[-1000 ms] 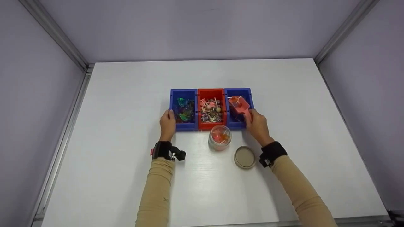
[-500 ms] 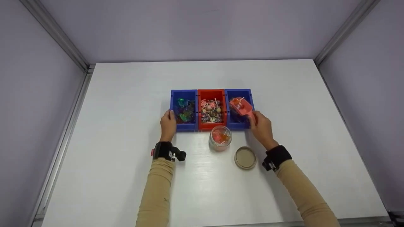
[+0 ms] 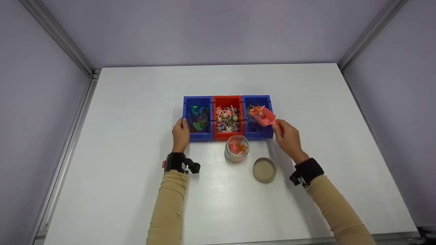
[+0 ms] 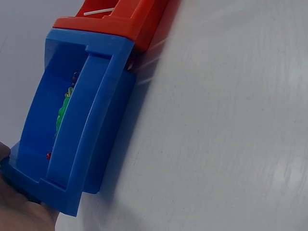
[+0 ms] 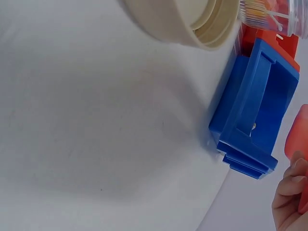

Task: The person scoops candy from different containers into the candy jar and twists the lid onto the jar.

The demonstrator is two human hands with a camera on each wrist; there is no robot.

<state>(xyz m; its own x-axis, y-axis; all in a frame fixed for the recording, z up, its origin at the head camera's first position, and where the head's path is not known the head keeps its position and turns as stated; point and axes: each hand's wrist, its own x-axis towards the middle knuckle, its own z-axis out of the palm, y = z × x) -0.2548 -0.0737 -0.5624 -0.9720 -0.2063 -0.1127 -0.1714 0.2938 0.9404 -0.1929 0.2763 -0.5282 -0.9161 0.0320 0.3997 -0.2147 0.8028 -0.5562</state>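
Observation:
In the head view my right hand (image 3: 288, 137) grips the handle of a small pinkish-red scoop (image 3: 268, 118). Orange pieces and white sticks, like small lollipops (image 3: 258, 110), lie in the scoop, raised over the right blue bin (image 3: 257, 135). The right wrist view shows curled fingers (image 5: 291, 187) around the handle. At the row's other end, my left hand (image 3: 180, 136) holds the side wall of the left blue bin (image 3: 197, 137), thumb at the rim. Green and dark translucent pieces (image 3: 200, 122) lie inside that bin. An uncovered glass jar (image 3: 235, 157) with pink and orange candies stands in front.
Between the blue bins sits a red bin (image 3: 223, 136) full of wrapped candies and lollipops (image 3: 227, 119). A round beige lid (image 3: 264, 169) lies on the white table (image 3: 136, 136) to the right of the jar. Pale walls (image 3: 218, 34) enclose the table's back and sides.
My right hand has drawn the loaded scoop up and to the right, out of the right bin's inside. The left hand, bins, jar and lid stay in place.

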